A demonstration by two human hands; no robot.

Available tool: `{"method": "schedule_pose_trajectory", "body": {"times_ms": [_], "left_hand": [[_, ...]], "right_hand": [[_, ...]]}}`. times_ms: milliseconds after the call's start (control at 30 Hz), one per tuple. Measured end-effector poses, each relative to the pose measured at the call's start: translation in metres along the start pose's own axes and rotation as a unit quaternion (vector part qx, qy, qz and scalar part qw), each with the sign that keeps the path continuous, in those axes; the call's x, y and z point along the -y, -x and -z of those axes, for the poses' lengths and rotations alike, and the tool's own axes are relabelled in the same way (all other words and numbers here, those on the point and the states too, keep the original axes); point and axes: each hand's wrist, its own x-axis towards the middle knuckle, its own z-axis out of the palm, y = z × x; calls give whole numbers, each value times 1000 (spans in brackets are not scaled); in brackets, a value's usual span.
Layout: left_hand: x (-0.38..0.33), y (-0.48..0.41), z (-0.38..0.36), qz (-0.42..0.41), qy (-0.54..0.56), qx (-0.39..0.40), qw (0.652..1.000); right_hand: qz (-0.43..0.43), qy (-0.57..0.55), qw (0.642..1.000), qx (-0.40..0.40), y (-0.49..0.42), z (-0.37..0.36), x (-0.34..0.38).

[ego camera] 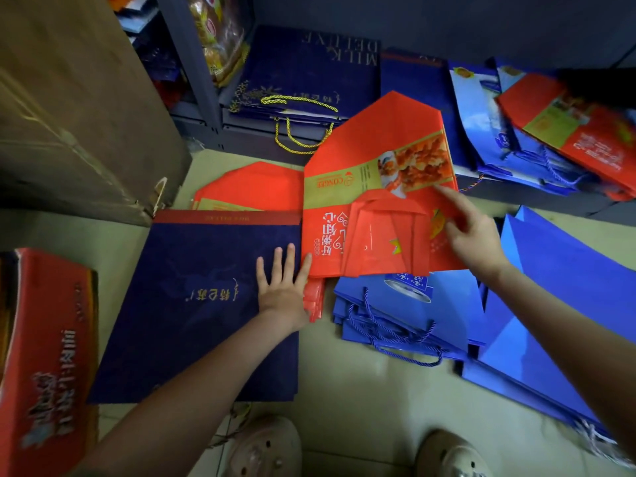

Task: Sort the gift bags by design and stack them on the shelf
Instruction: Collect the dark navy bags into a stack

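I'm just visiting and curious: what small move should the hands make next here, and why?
Probably the right hand should carry the red bag it touches onto the matching red bags on the shelf. The left hand lies flat on the navy bag, and like designs already sit grouped.

Flat bag pile (192,304) left, tilted bag (371,149) right, shelf (192,63) behind both

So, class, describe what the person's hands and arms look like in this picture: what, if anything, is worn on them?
The left hand and right hand are bare: no gloves, and no rings, watch or bracelet show. The left forearm and right forearm are also bare right to the picture's edge, with no sleeve in view.
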Motion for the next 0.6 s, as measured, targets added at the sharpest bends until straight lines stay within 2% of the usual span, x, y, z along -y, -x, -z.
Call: {"method": "schedule_pose_trajectory", "body": {"times_ms": [233, 600], "left_hand": [[-5, 1, 1, -8, -34, 6, 999], [-4, 10, 1, -29, -53, -34, 998]], "right_hand": [[-28, -36, 998, 46, 4, 2, -2], [-26, -88, 996, -16, 7, 31, -7]]}}
